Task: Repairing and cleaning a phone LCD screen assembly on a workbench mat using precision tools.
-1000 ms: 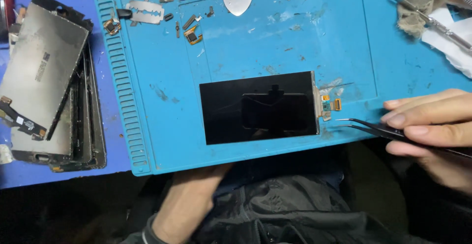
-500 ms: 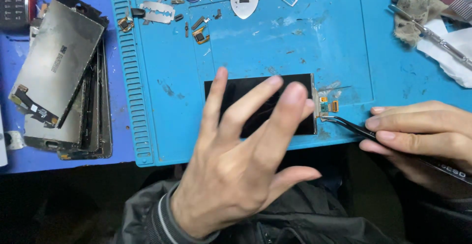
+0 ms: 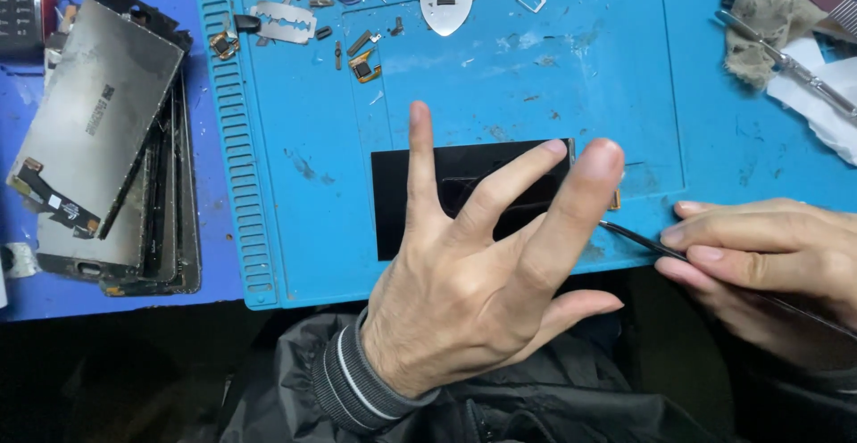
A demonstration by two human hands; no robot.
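The left hand (image 3: 473, 273) was open, back up, its 4 fingers (image 3: 571, 211) spread toward 12 and 1 o'clock. The right hand (image 3: 768, 256) lay at 3 o'clock, fingers pinched together, pointing toward 9 o'clock.

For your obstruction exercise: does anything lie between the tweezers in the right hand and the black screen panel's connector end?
Partly. The left hand is spread over the black screen panel, its fingers covering the connector end. The tweezers in the right hand reach in from the right; their tip disappears behind those fingers.

A black rectangular screen panel (image 3: 420, 202) lies on the blue mat (image 3: 295, 184); grey panels (image 3: 98, 95) are stacked left.
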